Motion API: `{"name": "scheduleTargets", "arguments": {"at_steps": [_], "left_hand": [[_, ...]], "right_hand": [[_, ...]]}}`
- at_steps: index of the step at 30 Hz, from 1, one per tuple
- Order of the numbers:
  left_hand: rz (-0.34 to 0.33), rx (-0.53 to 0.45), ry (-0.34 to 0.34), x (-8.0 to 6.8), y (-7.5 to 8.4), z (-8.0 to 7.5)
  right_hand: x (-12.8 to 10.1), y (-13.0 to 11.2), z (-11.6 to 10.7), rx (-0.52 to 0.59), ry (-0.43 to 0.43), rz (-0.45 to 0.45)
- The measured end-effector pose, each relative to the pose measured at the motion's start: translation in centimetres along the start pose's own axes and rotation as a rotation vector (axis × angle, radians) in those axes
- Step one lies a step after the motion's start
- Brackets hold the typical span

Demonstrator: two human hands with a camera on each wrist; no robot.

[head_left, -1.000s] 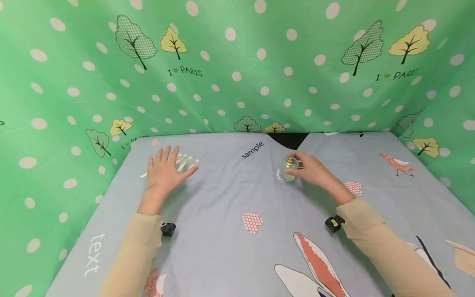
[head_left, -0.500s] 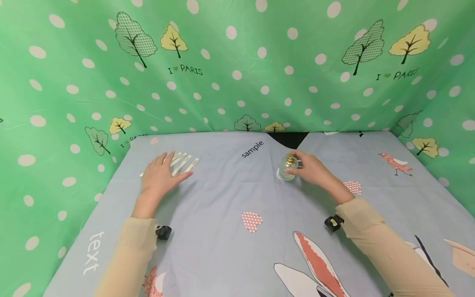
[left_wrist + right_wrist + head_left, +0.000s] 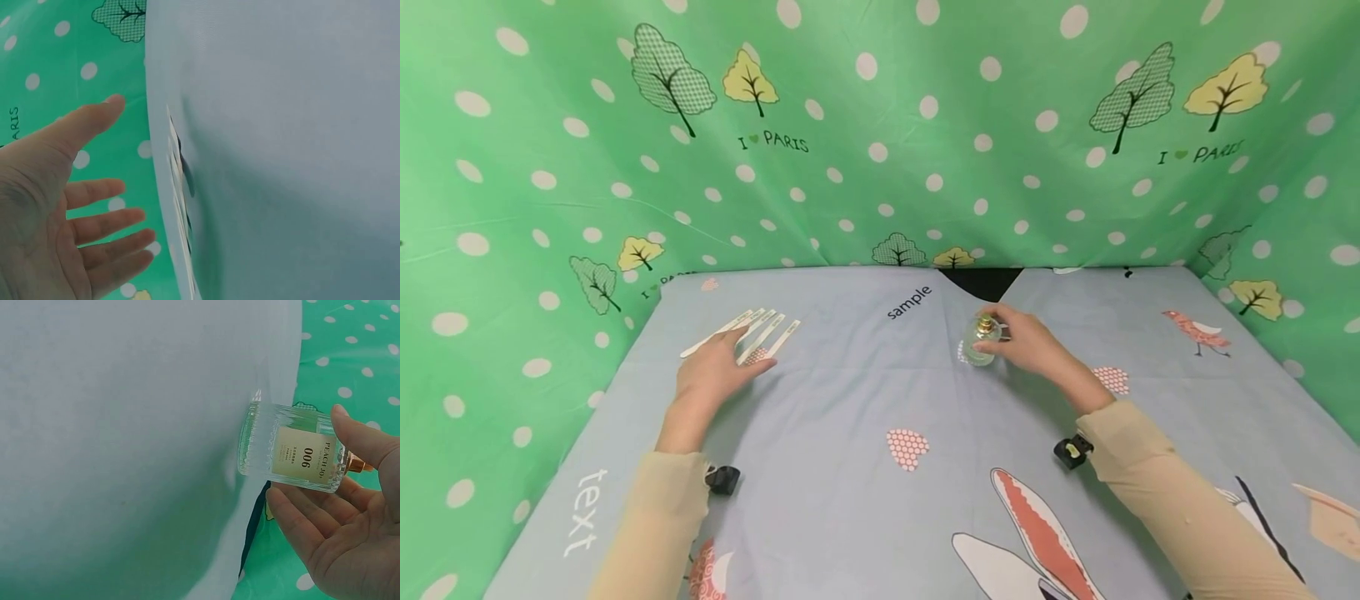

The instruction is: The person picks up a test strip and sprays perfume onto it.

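Note:
My left hand (image 3: 707, 375) is spread, palm down and thumb out to the side, beside a fan of several thin white paper strips (image 3: 784, 338) with small printed labels. Its fingers overlap the near ends of the strips in the head view. In the left wrist view, the hand (image 3: 81, 212) holds nothing, and the strips (image 3: 178, 181) lie on the cloth beyond its fingertips. With thumb and fingers around its sides, my right hand (image 3: 1030, 346) holds a clear glass perfume bottle (image 3: 976, 358). The bottle (image 3: 303, 453) stands upright, gold neck on top, with a cream label reading 006.
A grey-blue printed cloth (image 3: 842, 392) with hearts, a bird and rabbit ears covers the table. Green polka-dot curtains (image 3: 820, 192) hang behind and along both sides. Each wrist carries a small black camera (image 3: 722, 479).
My left hand has drawn back toward me and a little left, uncovering more of the white strips. My right hand and the perfume bottle have stayed in place.

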State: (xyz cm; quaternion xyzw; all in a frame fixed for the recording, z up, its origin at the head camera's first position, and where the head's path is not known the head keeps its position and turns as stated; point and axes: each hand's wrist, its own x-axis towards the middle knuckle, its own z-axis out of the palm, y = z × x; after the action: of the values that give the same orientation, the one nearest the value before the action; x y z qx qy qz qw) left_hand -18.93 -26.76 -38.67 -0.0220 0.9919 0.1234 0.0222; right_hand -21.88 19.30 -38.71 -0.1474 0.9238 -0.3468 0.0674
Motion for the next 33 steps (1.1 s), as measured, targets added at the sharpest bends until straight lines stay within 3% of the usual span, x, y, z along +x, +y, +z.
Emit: {"name": "scheduleTargets", "arguments": {"at_steps": [8, 15, 26, 33], "left_hand": [[0.027, -0.089, -0.004, -0.3, -0.6, 1.1], [-0.003, -0.169, -0.048, -0.1, -1.4, 1.8], [-0.059, -0.18, -0.118, 0.5, -2.0, 2.5], [-0.093, -0.175, -0.105, 0.7, -2.3, 1.5]], "right_hand": [[-0.5, 0.6, 0.4, -0.008, -0.013, 0.027], [-0.6, 1.1, 0.9, 0.004, -0.017, 0.053], [-0.8, 1.5, 0.7, 0.023, -0.011, 0.077], [0.5, 0.7, 0.3, 0.086, 0.01, 0.051]]}}
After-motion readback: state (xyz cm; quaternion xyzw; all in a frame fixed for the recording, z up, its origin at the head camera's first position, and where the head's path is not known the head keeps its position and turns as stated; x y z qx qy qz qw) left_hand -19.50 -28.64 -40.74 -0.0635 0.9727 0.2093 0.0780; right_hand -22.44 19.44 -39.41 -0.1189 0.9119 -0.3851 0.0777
